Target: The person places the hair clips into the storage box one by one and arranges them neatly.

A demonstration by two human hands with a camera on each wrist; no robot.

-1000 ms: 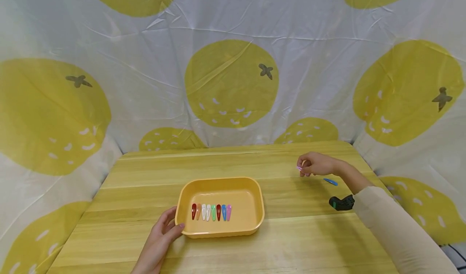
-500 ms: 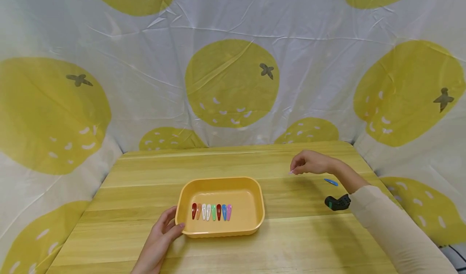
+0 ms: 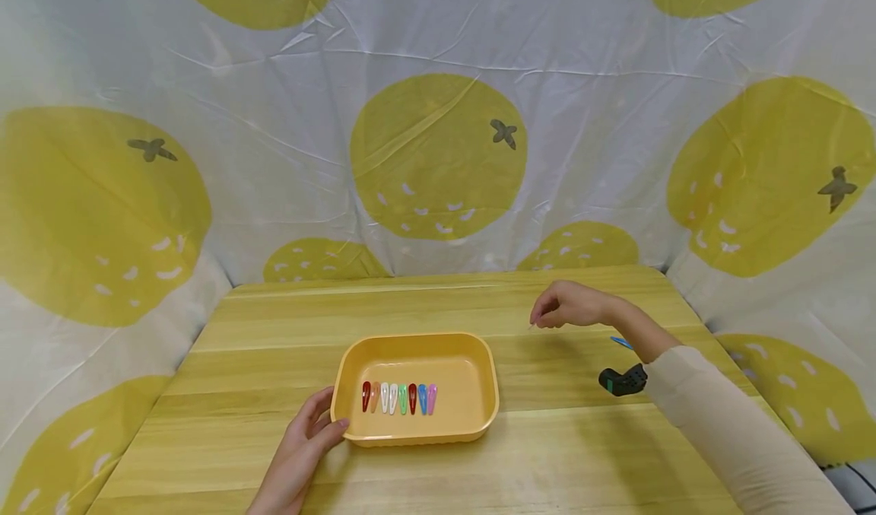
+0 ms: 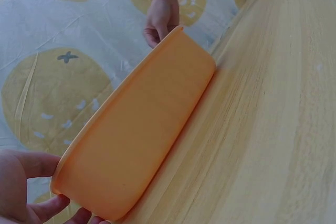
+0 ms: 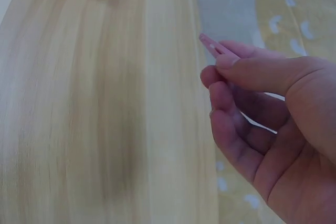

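My left hand (image 3: 303,446) holds the left end of a yellow-orange plastic tray (image 3: 452,433); in the left wrist view its thumb lies at the rim and its fingers are under the edge. Snap hair clips lie side by side in the tray, among them a dark red one (image 3: 366,397), a green one (image 3: 402,399) and a pink one (image 3: 432,399). Above the table, right of the tray, my right hand (image 3: 571,304) pinches a pink hair clip (image 5: 211,44) between thumb and index finger. A blue hair clip (image 3: 621,342) lies on the table, partly hidden by the right forearm.
A black device with a green mark (image 3: 623,380) is at the right wrist, beside the sleeve. The wooden table (image 3: 274,348) ends at a white curtain (image 3: 301,157) printed with yellow fruit, at the back and sides.
My right hand has moved left toward the tray with the pink hair clip, and the forearm now covers part of the blue clip. The left hand and tray stay in place.
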